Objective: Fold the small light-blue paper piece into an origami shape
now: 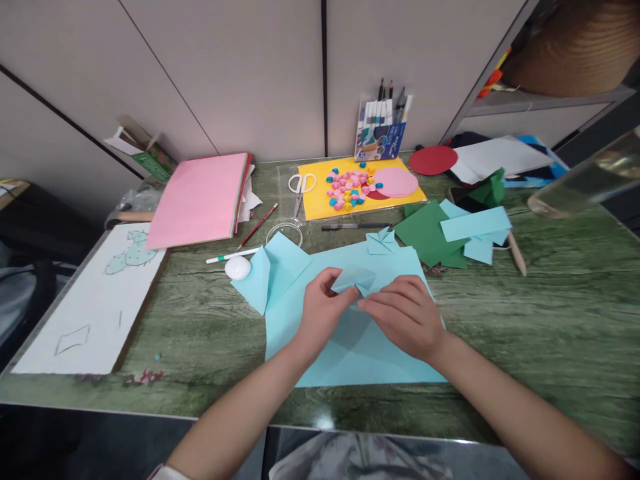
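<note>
pinching one folded paper (354, 278), left hand (321, 308) (right hand (406, 319), apparently, closed beside it).

Grey panelled wall (260, 73) | dark vertical seam | green wood-grain table (565, 320) | shelf (555, 100) at right

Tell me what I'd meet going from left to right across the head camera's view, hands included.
Sheet with a cactus drawing → pink paper → white-handled scissors → left hand → right hand → light-blue paper strip → clear container.
</note>
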`<state>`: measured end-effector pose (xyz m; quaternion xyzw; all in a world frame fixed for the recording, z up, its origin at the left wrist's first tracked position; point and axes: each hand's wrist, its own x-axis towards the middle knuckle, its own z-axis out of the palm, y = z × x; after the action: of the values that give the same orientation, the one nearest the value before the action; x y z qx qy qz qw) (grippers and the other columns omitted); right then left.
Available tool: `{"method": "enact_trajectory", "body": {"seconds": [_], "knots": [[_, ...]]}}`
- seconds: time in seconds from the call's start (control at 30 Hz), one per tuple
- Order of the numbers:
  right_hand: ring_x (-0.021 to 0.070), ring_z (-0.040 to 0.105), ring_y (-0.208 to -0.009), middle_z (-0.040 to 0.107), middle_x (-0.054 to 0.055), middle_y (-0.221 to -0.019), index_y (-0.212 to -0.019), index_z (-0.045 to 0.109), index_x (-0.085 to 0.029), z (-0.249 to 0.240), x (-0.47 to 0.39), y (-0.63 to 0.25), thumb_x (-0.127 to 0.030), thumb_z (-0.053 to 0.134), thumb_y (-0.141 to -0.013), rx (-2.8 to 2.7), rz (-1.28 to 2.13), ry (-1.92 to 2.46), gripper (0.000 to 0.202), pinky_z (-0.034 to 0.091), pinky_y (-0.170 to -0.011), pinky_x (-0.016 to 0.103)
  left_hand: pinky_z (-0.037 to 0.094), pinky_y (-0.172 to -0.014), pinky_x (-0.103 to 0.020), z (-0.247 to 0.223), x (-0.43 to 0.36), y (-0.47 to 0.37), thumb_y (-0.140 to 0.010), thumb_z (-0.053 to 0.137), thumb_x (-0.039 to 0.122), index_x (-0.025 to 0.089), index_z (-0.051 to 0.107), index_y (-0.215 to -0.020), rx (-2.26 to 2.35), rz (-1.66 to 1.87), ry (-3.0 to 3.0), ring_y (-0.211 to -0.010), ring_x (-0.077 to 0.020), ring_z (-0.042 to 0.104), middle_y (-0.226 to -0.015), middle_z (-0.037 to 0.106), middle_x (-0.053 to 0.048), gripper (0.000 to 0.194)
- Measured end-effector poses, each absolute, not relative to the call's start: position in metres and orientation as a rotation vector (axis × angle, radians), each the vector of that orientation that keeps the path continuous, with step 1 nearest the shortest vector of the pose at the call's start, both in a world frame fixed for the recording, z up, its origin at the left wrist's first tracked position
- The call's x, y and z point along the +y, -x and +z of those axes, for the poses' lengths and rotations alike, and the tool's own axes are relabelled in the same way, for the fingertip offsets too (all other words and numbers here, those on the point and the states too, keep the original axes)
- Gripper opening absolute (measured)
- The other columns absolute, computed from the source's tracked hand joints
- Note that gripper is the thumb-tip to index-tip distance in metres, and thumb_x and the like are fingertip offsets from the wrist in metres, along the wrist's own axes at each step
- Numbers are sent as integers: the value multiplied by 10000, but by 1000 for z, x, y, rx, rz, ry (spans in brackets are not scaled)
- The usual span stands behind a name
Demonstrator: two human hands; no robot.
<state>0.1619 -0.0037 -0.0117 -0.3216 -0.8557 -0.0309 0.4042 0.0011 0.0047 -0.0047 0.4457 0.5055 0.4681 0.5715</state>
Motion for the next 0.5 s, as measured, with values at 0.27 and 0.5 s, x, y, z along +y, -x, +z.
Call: {"method": "enact_trajectory", "body": {"seconds": [0.27,0.5], "knots": [[184,605,-758,667,26,-800,-989,550,-228,-6,-1,-156,-157,583,-788,-1920,316,1189,216,458,-703,339,438,-625,-233,-1,4,-2,-656,681,199,160,588,-765,1169,1072,-1042,-704,-139,561,-748,619,-7,149],[184,595,-705,647,15,-740,-955,577,-224,-5,-4,-156,-136,553,-786,-1893,380,1211,192,448,-671,341,410,-656,-249,1,2,-4,-640,694,193,158,583,-738,1267,1039,-1195,-691,-140,532,-693,589,-2,152]]}}
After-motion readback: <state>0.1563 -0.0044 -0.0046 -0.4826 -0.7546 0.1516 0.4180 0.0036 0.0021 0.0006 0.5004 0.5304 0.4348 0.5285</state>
